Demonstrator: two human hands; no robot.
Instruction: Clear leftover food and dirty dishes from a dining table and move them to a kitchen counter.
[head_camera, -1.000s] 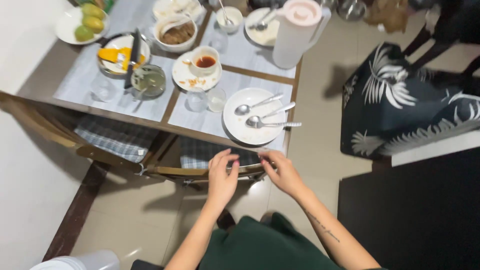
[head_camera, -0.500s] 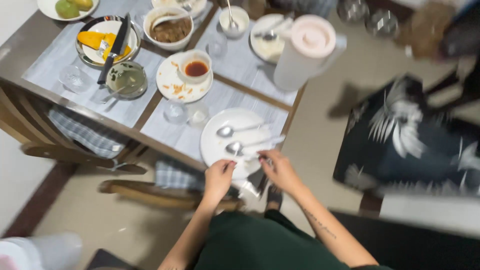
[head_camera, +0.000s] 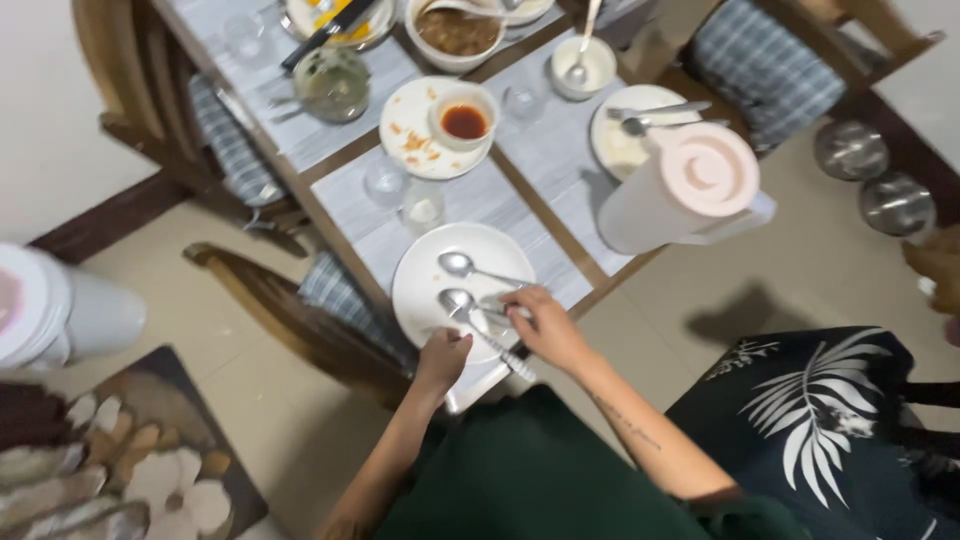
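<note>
A white plate (head_camera: 425, 280) sits at the near corner of the dining table, with two spoons (head_camera: 462, 265) and a fork lying on it. My left hand (head_camera: 443, 357) grips the plate's near rim. My right hand (head_camera: 541, 322) rests over the plate's right side, fingers closed on the fork's handle (head_camera: 507, 357), beside the lower spoon (head_camera: 457, 301).
Wooden chair (head_camera: 290, 315) stands just left of my hands. On the table: two glasses (head_camera: 404, 193), a saucer with a red sauce cup (head_camera: 463, 120), bowls, a plate with cutlery (head_camera: 625, 125), a tall white pitcher (head_camera: 685, 188). Dark leaf-print cushion (head_camera: 820, 420) at lower right.
The view has swung round to the left of the table. My hands moved from the chair back up to the plate; the right hand now grips the cutlery, the left holds the rim.
</note>
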